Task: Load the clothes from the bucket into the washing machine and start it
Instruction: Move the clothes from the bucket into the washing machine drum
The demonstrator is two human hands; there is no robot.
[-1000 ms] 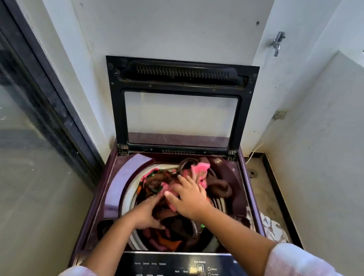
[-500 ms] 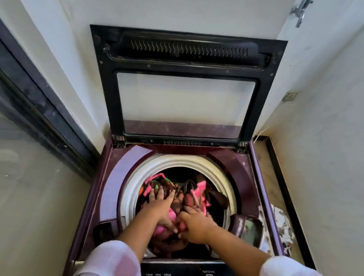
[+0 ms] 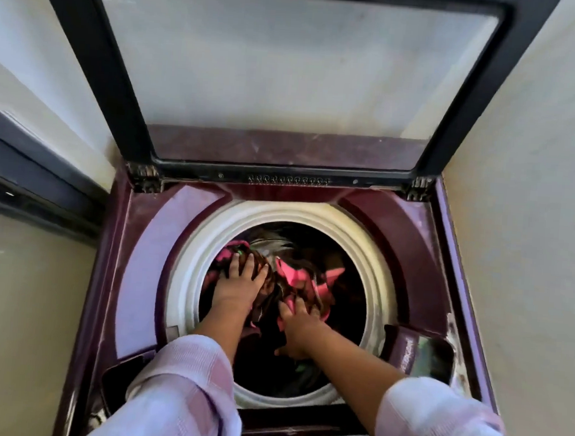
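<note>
Head view: inside the glossy maroon washing machine [image 3: 139, 275], ringed by a round white plastic rim [image 3: 192, 265], lie crumpled pink and brown clothes [image 3: 297, 275]. The left hand [image 3: 238, 287] presses them with flat, straight fingers. The right hand [image 3: 300, 327] sinks into the fabric, and its grip cannot be made out.

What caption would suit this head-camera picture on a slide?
Left hand and right hand press on pink and dark clothes inside the drum of a washing machine with its lid raised.

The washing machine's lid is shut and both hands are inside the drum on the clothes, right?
No, the lid is open, raised upright at the back, as the head view shows. The left hand and right hand are inside the drum on the clothes.
</note>
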